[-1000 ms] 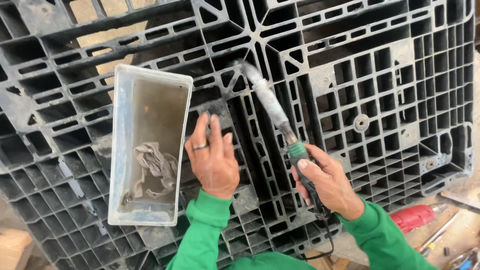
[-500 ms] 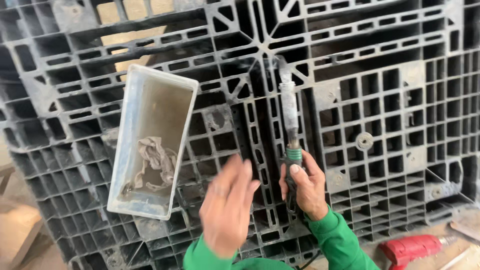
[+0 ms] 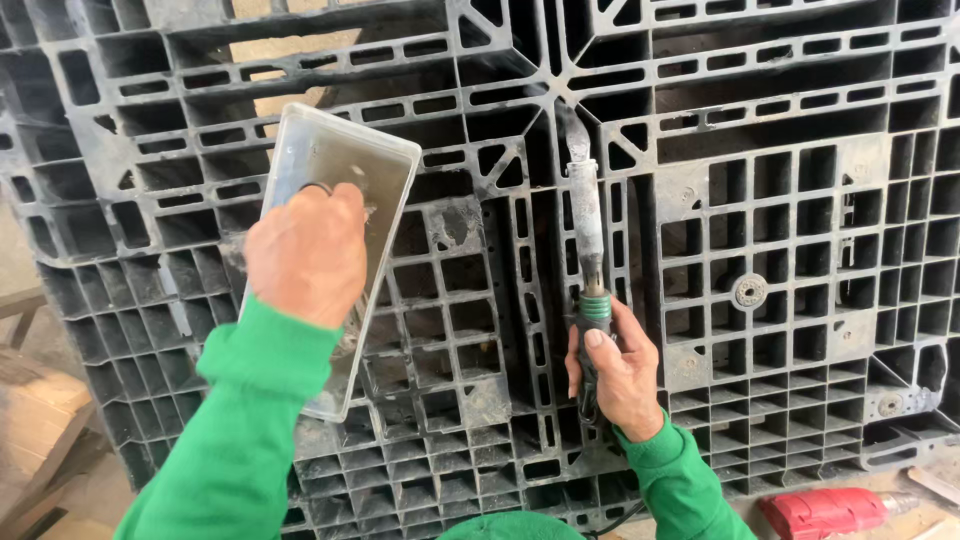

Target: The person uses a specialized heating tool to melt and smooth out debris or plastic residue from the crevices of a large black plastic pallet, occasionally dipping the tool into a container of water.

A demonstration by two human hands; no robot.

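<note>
The soldering-type heating tool (image 3: pixel 588 270) lies nearly upright along a central rib of the black plastic pallet (image 3: pixel 780 180), its grimy metal barrel pointing to twelve o'clock and its tip resting at the hub where the diagonal ribs meet. The right hand (image 3: pixel 612 365) is wrapped tight around the dark handle at the tool's six o'clock end, thumb laid along the green collar, probably to steady the tip against the plastic. A cord appears to trail off below the wrist, though the sleeve hides most of it.

At about nine o'clock from the tool, the left hand (image 3: pixel 305 255) reaches into the clear plastic tray (image 3: pixel 375 170), which sits tilted on the pallet's grid. The fingers are curled down inside it; whether they pinch anything cannot be told, as the back of the hand covers the contents. Both arms wear bright green sleeves.

At five o'clock, on the ground past the pallet's edge, lies a red power tool (image 3: pixel 825 512). At seven o'clock stands a piece of pale wood (image 3: pixel 35 420).
</note>
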